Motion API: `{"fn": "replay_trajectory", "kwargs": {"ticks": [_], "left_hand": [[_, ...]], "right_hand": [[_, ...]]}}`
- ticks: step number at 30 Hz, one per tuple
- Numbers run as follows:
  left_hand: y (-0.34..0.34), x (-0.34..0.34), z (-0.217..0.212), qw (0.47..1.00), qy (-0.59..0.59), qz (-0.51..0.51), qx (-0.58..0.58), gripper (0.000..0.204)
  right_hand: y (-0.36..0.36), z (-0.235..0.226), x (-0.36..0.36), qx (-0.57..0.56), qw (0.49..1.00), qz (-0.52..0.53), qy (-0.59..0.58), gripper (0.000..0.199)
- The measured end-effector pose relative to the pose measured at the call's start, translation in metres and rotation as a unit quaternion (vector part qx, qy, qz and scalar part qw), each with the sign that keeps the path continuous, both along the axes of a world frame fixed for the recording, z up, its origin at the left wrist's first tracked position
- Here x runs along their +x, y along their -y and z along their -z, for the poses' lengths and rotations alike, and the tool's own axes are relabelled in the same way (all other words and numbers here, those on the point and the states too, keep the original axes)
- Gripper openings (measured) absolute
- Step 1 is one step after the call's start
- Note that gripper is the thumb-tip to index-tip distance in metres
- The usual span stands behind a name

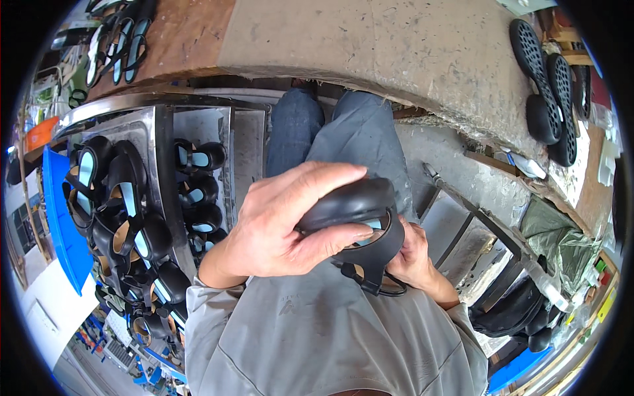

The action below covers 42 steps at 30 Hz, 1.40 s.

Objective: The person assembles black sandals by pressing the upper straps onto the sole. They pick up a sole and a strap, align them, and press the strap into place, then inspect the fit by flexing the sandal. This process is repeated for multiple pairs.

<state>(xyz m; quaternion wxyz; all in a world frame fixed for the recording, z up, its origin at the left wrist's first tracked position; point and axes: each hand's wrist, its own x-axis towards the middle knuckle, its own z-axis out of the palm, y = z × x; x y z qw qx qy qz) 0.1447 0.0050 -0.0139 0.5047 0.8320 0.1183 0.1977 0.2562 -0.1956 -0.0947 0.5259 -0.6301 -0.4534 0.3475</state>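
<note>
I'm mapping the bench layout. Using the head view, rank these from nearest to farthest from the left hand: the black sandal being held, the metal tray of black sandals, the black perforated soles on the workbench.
1. Black sandal: gripped by the left hand, centre.
2. Metal tray of black sandals: to the person's left.
3. Black perforated soles: far upper right, on the workbench.

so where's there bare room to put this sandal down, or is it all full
Free: the wide worn benchtop ahead, between the sandals at its far left and the black soles at right. The metal rack by the right hand also looks bare. Crowded: the left shelves, packed with sandals. The left hand grips the sandal.
</note>
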Motion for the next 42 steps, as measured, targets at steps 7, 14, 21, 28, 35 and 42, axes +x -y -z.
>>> {"fn": "replay_trajectory", "kwargs": {"ticks": [7,14,21,28,35,42], "left_hand": [[0.017,-0.024,-0.016,0.996,0.059,-0.005,0.07,0.045],[0.01,-0.048,-0.003,0.954,0.169,-0.231,-0.09,0.03],[0.027,-0.049,0.08,0.869,0.33,-0.193,-0.316,0.054],[0.009,-0.003,0.096,0.772,0.15,0.049,-0.616,0.104],[0.025,-0.004,0.124,0.723,0.134,0.002,-0.677,0.085],[0.031,-0.009,0.089,0.752,0.117,-0.098,-0.641,0.069]], "right_hand": [[0.009,-0.009,-0.013,0.038,0.997,-0.005,0.065,0.032],[0.044,-0.01,0.036,0.003,0.943,-0.076,-0.325,0.041],[-0.003,-0.068,0.096,0.096,0.949,0.242,-0.18,0.026],[-0.087,-0.073,0.087,-0.052,0.963,-0.192,-0.182,0.021],[-0.06,-0.037,0.049,-0.055,0.985,-0.149,-0.06,0.04],[-0.026,-0.028,0.01,0.002,0.981,0.009,0.194,0.081]]}}
